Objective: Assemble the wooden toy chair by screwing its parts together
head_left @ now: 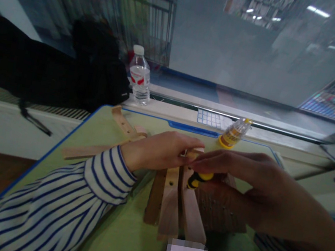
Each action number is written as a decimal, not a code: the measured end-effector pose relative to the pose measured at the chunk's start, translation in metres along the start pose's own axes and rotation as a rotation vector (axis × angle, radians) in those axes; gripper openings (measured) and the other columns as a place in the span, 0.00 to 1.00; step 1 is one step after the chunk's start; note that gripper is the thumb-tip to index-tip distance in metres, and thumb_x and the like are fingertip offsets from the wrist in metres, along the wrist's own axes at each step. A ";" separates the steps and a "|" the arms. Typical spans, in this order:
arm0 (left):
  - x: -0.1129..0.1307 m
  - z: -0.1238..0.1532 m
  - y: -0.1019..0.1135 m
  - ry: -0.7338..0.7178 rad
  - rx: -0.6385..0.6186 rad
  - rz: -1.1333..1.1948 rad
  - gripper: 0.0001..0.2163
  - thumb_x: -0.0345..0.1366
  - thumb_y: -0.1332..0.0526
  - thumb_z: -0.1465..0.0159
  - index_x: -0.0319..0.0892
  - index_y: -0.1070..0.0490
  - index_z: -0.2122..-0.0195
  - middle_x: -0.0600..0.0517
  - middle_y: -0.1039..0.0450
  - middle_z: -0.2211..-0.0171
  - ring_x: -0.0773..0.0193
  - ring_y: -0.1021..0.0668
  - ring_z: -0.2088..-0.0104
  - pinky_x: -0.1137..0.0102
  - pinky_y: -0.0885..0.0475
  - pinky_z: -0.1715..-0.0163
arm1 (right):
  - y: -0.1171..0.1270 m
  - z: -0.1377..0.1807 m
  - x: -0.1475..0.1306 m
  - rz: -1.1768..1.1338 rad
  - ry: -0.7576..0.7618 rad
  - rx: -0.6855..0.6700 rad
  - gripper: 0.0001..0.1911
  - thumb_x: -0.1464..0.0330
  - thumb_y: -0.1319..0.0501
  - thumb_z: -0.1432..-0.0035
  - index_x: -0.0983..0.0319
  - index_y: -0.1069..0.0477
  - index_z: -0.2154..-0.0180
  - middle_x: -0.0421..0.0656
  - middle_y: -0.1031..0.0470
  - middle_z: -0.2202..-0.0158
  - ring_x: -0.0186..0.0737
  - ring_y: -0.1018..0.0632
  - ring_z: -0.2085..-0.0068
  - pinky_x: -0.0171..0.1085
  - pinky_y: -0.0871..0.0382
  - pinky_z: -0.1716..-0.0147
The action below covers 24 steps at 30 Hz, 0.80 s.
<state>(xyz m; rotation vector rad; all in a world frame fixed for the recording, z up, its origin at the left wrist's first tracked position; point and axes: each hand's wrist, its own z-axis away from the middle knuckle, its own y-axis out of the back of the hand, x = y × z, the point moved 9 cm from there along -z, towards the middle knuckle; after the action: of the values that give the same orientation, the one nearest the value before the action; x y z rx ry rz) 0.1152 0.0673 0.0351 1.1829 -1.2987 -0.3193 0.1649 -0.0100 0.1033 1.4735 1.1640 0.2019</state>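
Note:
My right hand (pixel 250 186) is closed around a small black-and-yellow screwdriver (pixel 200 179). The screwdriver's end meets the right one of two pale wooden strips (pixel 193 219). The left wooden strip (pixel 170 211) lies alongside and has a hole in it. Beyond the tool, my left hand (pixel 166 147) reaches across and grips the far end of the wooden pieces (pixel 195 151), close to my right fingertips. Under the strips is a brown board (pixel 217 211) with rows of small marks. Both hands partly hide the far ends of the strips.
More wooden pieces (pixel 86 152) lie at the left of the green, blue-edged table (pixel 123 238). A yellow-labelled container (pixel 235 133) leans at the back right. On the sill stand a water bottle (pixel 139 79) and a black bag (pixel 97 66). Behind is a window.

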 end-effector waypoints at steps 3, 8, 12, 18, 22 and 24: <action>0.000 0.000 0.000 0.005 -0.002 -0.018 0.15 0.31 0.40 0.40 0.43 0.30 0.51 0.49 0.25 0.55 0.58 0.24 0.54 0.67 0.31 0.56 | -0.001 0.000 -0.003 -0.023 0.009 -0.019 0.08 0.72 0.42 0.38 0.61 0.31 0.56 0.40 0.23 0.61 0.31 0.23 0.59 0.29 0.31 0.59; 0.000 -0.001 0.001 -0.001 0.003 -0.019 0.16 0.31 0.39 0.40 0.43 0.30 0.50 0.49 0.25 0.55 0.57 0.25 0.54 0.65 0.30 0.56 | 0.000 0.000 -0.005 -0.006 -0.005 -0.005 0.08 0.72 0.38 0.41 0.62 0.32 0.59 0.38 0.24 0.60 0.28 0.25 0.60 0.26 0.34 0.61; -0.002 0.000 -0.001 -0.016 0.010 0.020 0.14 0.31 0.40 0.40 0.43 0.29 0.52 0.49 0.25 0.56 0.57 0.24 0.55 0.66 0.29 0.56 | 0.001 -0.001 -0.006 0.000 0.031 -0.003 0.07 0.72 0.39 0.40 0.62 0.33 0.58 0.38 0.25 0.60 0.27 0.26 0.60 0.26 0.34 0.60; -0.001 0.001 0.002 -0.045 0.048 -0.058 0.15 0.32 0.39 0.40 0.44 0.30 0.51 0.48 0.26 0.53 0.57 0.25 0.53 0.64 0.31 0.53 | 0.000 -0.001 -0.005 -0.008 0.022 0.003 0.08 0.71 0.39 0.41 0.61 0.34 0.59 0.40 0.26 0.62 0.31 0.26 0.62 0.30 0.34 0.64; 0.009 0.012 0.023 -0.029 0.177 -0.186 0.16 0.35 0.41 0.38 0.42 0.32 0.48 0.47 0.29 0.50 0.57 0.29 0.48 0.62 0.35 0.48 | -0.001 -0.001 -0.005 0.024 0.028 0.011 0.06 0.71 0.41 0.40 0.62 0.34 0.59 0.40 0.27 0.63 0.32 0.27 0.65 0.32 0.35 0.67; 0.013 0.025 0.038 0.027 0.310 -0.194 0.12 0.37 0.43 0.36 0.42 0.29 0.53 0.48 0.27 0.54 0.59 0.28 0.51 0.63 0.34 0.50 | 0.000 -0.001 -0.002 0.057 0.014 0.016 0.04 0.70 0.42 0.39 0.62 0.33 0.60 0.40 0.27 0.64 0.32 0.28 0.66 0.33 0.36 0.67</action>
<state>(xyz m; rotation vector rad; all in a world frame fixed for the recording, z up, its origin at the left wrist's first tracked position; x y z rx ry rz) 0.0829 0.0616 0.0683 1.5762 -1.2410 -0.2461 0.1639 -0.0107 0.1047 1.5223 1.1384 0.2426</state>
